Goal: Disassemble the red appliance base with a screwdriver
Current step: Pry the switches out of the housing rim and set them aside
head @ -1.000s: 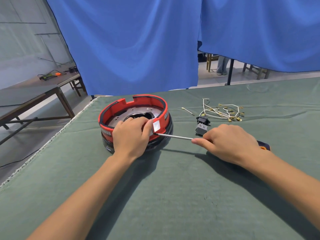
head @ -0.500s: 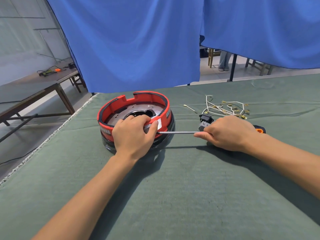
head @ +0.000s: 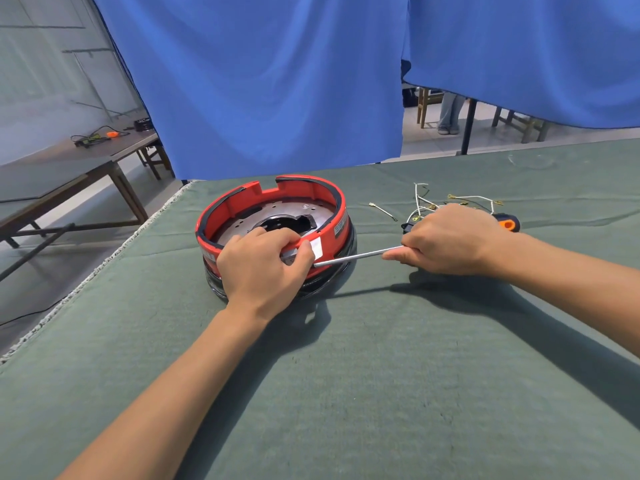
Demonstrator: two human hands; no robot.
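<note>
The red appliance base [head: 242,206], a round ring with a metal plate and a dark opening inside, sits on the green table cover [head: 381,375]. My left hand [head: 263,268] grips its near rim, fingers curled over the edge and thumb on the outer wall. My right hand [head: 450,240] holds the screwdriver [head: 353,256] by its handle, whose orange and black end [head: 506,223] sticks out behind the wrist. The metal shaft runs left to the base's outer wall beside my left thumb; its tip is hidden there.
Loose white wires with brass terminals [head: 460,199] and a small black part [head: 407,225] lie behind my right hand. A single short wire [head: 382,210] lies nearer the base. Blue curtains hang behind the table. A wooden table [head: 69,164] stands at the left across the gap.
My right hand has lifted and shifted right, so the shaft now slopes up from the base toward it. My left hand has kept its grip on the rim.
</note>
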